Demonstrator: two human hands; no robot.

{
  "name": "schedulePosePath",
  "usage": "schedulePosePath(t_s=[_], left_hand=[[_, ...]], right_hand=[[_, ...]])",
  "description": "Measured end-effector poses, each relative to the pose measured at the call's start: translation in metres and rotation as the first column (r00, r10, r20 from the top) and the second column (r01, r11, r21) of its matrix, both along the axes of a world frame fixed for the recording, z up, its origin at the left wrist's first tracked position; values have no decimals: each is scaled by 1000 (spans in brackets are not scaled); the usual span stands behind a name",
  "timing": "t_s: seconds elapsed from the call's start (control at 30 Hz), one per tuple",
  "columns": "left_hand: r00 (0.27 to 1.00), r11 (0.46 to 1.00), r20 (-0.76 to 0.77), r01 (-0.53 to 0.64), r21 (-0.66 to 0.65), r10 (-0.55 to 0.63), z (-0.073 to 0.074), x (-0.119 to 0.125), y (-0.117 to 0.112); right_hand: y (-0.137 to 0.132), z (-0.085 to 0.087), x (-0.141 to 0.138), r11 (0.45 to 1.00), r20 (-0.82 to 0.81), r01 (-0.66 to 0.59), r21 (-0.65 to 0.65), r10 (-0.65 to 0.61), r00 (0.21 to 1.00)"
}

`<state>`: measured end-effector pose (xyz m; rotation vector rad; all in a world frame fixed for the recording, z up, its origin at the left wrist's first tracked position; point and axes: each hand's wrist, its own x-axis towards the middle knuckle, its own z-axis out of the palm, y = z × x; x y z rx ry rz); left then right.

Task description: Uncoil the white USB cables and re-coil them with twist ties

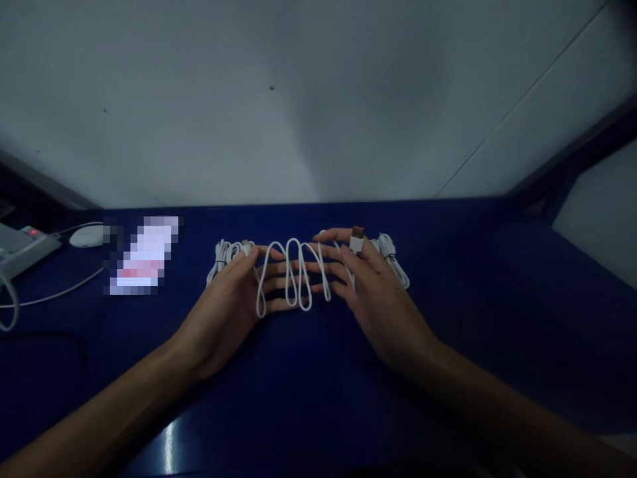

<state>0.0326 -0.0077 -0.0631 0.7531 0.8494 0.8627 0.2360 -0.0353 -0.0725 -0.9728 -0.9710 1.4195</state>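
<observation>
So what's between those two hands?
The head view shows a white cable, folded into loops, spanning from the left hand to the right hand.

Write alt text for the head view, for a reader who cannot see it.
A person's left hand and right hand hold a white cable strung in loops between their fingers over a blue table, its plug near the right thumb. One cable bundle lies beyond the left hand, another beyond the right.
</observation>
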Motion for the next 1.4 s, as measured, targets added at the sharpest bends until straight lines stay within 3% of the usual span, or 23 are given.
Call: schedulePosePath(t_s=[0.13,0.3,0.6,0.77,1.13,1.4], left_hand=[[1000,1000,16,-15,-15,15,-2,-1,0],[1000,1000,-3,-31,-2,31,-2,-1,0],[1000,999,7,26,26,-27,2,-3,-1],[997,997,14,76,14,-76,3,-6,-3],[996,996,10,94,-1,-94,-8,-6,3],[982,993,-158,110,43,-102,-12,2,2]], right_hand=[[1,2,1,991,-48,-101,-87,97,994],[2,3,3,981,9,-122,-154,124,992],[5,1,6,986,-54,-134,-100,129,990],[6,-1,11,979,-64,-197,-46,194,979],[14,-4,21,953,-57,-298,-64,294,954],[10,-15,24,962,-58,-270,-47,268,962]])
